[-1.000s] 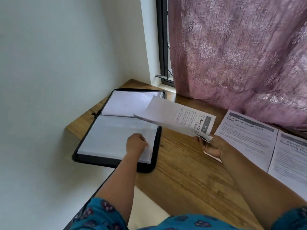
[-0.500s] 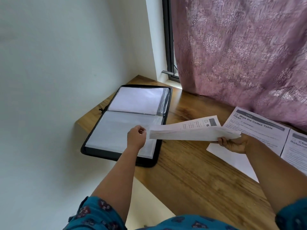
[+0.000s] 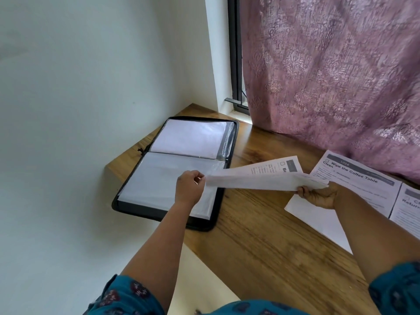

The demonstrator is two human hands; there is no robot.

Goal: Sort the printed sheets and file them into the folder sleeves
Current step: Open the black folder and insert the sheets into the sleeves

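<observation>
Black zip folder point(image 3: 211, 220) lies open on wooden table point(image 3: 268, 242), centre-left of frame, clear sleeves point(image 3: 163, 185) facing up. Left hand point(image 3: 189, 189) over lower sleeve, fingers pinched at sleeve's right edge, just beside tip of held sheets. Right hand point(image 3: 318, 196), centre-right, grasps small stack of printed sheets point(image 3: 256, 178) held nearly flat above table, pointing toward folder. More printed pages point(image 3: 354, 176) lie on table at right edge, below pink curtain point(image 3: 329, 71).

Black folder point(image 3: 218, 208) lies open at left, clear sleeves point(image 3: 159, 183) up; printed sheets point(image 3: 261, 178) held nearly flat beside it; more sheets point(image 3: 354, 178) lie right.
</observation>
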